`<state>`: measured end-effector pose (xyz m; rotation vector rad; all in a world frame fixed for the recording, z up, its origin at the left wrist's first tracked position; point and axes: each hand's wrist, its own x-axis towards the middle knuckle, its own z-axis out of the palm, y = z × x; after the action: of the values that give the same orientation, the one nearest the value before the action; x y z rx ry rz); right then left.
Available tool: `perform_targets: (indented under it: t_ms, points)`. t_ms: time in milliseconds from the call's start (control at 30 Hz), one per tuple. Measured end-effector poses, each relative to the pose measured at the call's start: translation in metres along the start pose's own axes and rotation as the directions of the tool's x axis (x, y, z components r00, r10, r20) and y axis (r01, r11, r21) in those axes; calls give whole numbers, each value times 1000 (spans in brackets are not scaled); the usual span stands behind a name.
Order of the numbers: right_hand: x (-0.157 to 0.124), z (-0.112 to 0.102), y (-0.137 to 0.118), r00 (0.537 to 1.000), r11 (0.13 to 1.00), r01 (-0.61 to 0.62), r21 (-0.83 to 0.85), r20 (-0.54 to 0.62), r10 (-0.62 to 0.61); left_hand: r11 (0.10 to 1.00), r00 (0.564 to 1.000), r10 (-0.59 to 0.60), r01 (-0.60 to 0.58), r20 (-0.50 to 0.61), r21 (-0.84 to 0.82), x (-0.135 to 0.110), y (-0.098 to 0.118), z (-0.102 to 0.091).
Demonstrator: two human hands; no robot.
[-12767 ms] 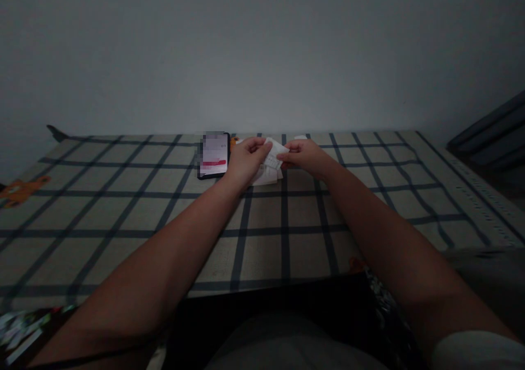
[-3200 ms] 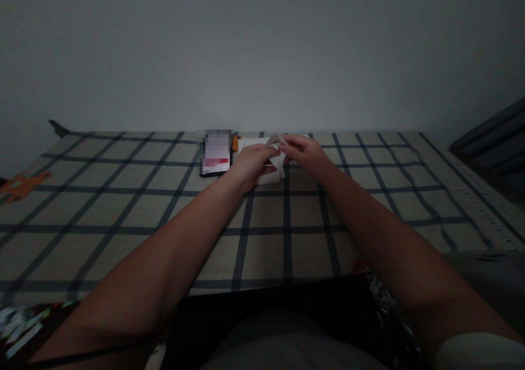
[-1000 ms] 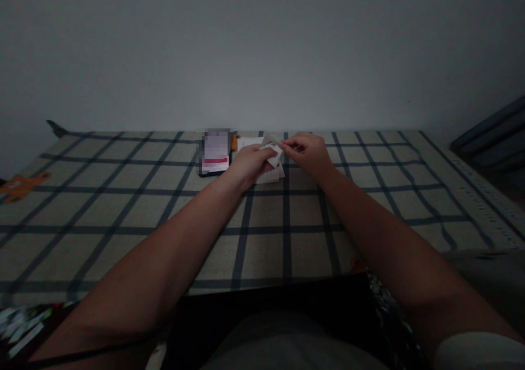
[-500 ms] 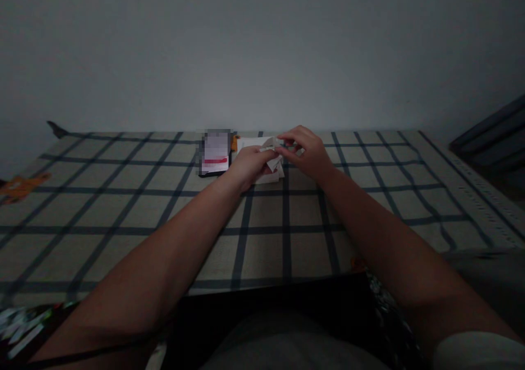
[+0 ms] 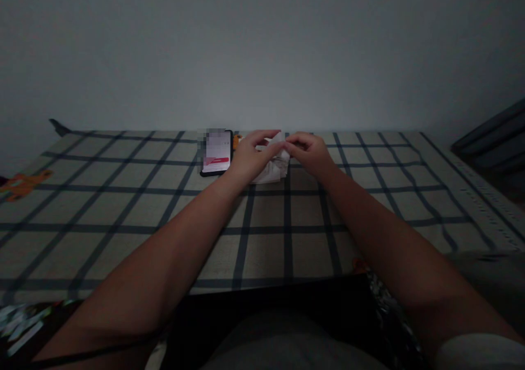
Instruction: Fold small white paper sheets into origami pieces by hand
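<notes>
The paper I hold is white, greyish in its folds; the phone is black around the rim, its screen whitish with a pinkish-red bar; the cloth is dull beige, crossed by dark blue-grey lines into a large check; on it I see an orange figure at left, an orange patch beside the phone and a second orange patch closer to me; the wall is plain grey; my shirt is grey too, my sleeve off-white; the blurred patterned thing at lower left shows white and green on dark.
</notes>
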<state>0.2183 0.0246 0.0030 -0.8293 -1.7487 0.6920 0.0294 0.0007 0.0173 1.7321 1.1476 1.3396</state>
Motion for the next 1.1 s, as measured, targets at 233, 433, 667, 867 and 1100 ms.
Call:
perform_targets:
  t_ms: [233,433,667,867,1100]
  points:
    - [-1,1,0,999,999,14,-30,35,-13,999,999,27,-26,17,-46,-2,3,-2]
    - [0,1,3,998,1000,-25,-6,63,25,992,999,-45,44,-5,-117,0,2,-1]
    - [-1,0,0,995,1000,-20,-8,93,21,985,996,-88,86,-8,-152,-1,1,-2]
    - [-1,0,-2,994,999,15,-31,104,-12,989,997,-78,77,-1,-127,0,0,-3]
    - [-1,-1,-2,995,1000,8,-3,102,-7,984,998,-58,55,-15,-167,1,1,-4]
